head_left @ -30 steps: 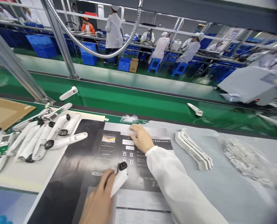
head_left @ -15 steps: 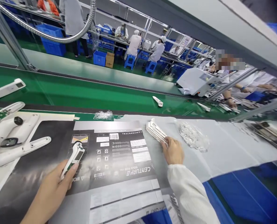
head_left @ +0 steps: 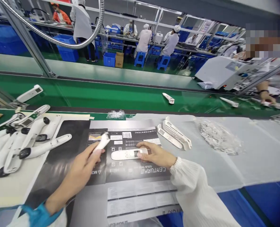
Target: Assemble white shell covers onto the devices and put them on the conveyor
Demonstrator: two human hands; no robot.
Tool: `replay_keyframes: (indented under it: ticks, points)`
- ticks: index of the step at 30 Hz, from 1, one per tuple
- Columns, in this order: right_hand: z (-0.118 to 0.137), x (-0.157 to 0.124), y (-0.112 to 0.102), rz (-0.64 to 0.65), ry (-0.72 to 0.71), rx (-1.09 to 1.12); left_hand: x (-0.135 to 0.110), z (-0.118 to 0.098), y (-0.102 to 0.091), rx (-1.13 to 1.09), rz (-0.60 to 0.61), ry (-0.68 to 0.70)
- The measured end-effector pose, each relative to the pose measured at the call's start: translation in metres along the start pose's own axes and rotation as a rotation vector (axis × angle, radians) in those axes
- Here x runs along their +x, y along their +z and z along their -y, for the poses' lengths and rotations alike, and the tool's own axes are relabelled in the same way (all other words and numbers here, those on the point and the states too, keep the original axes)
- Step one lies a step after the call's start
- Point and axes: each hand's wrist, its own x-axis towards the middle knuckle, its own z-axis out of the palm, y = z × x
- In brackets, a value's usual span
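Note:
My left hand [head_left: 85, 162] is closed round a slim white handheld device [head_left: 103, 141], its head end poking up past the fingers. At the middle of the printed black sheet [head_left: 121, 175], my right hand [head_left: 155, 154] grips one end of a long white plastic cover [head_left: 123, 154] with a dark window near the fingers. The cover is close above or on the sheet; I cannot tell which. Right of the sheet, several similar white covers [head_left: 176, 134] lie overlapping. A clear plastic bag of small parts [head_left: 219, 137] sits farther right.
Several white device bodies with dark ends [head_left: 33, 135] are heaped at the left. Beyond the bench runs a green conveyor belt [head_left: 111, 96] with white devices on it. A metal post [head_left: 28, 41] and a hanging flexible conduit [head_left: 69, 44] stand in front. A co-worker's hand [head_left: 267, 97] is far right.
My right hand has come left from the stacked covers with one cover in it. My left hand has turned the device, so its green inside no longer shows. The view has shifted left.

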Motion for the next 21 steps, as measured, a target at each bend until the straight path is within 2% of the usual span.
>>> replay_keyframes:
  ticks: [4,8,11,14,19,21]
  points:
    - [-0.021,0.012,0.012,0.016,-0.089,0.037,0.019,-0.002,0.03,0.238,-0.011,0.3]
    - [-0.035,0.017,0.016,-0.038,-0.181,-0.026,0.032,0.002,0.067,0.349,0.085,0.504]
    - [-0.039,0.02,0.021,-0.091,-0.216,-0.027,0.035,0.007,0.08,0.321,0.069,0.483]
    - [-0.041,0.02,0.023,-0.118,-0.247,-0.015,0.036,0.011,0.079,0.273,0.046,0.412]
    - [-0.038,0.015,0.028,-0.175,-0.295,0.051,0.036,0.009,0.076,0.331,0.044,0.508]
    - [-0.031,0.016,0.037,-0.251,-0.312,0.197,0.033,0.003,0.08,0.385,0.039,0.502]
